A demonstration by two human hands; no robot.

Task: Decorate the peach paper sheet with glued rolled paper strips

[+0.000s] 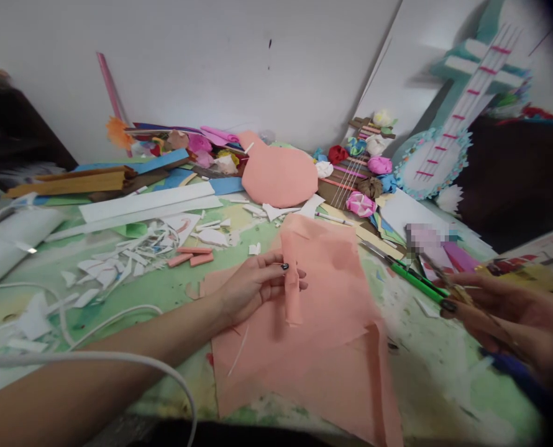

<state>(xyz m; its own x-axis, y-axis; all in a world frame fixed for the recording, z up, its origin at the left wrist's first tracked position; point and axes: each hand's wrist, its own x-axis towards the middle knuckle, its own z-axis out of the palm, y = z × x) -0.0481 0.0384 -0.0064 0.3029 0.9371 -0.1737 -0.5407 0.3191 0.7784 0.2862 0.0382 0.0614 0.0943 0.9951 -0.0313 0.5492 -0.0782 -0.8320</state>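
My left hand pinches a narrow peach-wrapped strip between thumb and fingers, above a large sheet of peach crepe paper spread on the table. The strip's upper end runs into the paper's folded far part. Off to the right, my right hand is closed around what look like scissors with thin metal blades; a blue part shows below the hand, and blur hides the details. A green utility knife lies just left of that hand. Beyond the paper rests a peach, rounded instrument-shaped body.
White scraps and three small peach blocks lie left of the paper. A white cable crosses over my left forearm. Paper flowers and colored sheets line the wall. A teal stringed-instrument model leans at the right.
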